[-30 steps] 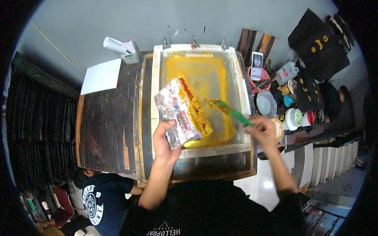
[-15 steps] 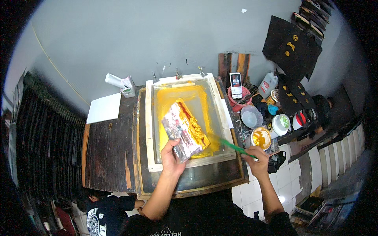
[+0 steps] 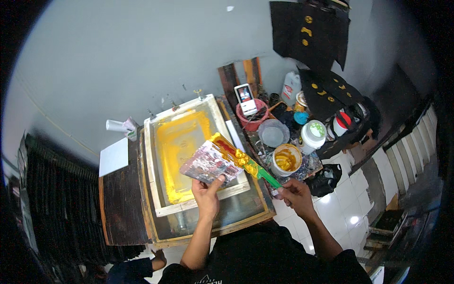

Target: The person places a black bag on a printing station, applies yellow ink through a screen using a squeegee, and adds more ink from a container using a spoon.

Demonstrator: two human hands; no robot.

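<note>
My left hand (image 3: 206, 196) grips a squeegee (image 3: 208, 164), a flat paint-smeared board with thick yellow ink along its far right edge. In my right hand (image 3: 296, 197) is a green spatula (image 3: 268, 178); its inked end touches the ink-laden edge of the squeegee. Both are held above the near right part of a screen printing frame (image 3: 150, 163), white-edged, with yellow ink spread over its mesh. Just right of the squeegee stands an open tub (image 3: 283, 172) with yellow ink inside.
Beside the tub are a translucent bowl (image 3: 274, 134), a white bucket (image 3: 312, 142) and a pink basket (image 3: 255, 124) with a phone (image 3: 245, 98) on it. A white board (image 3: 113, 157) lies left. Part of another person (image 3: 130, 270) shows at lower left. Black printed fabric (image 3: 309, 42) hangs at the right.
My view has turned right. The squeegee has moved right, toward the ink tub, and now lies more level. The spatula's end, blurred before, now shows thick yellow ink against the squeegee.
</note>
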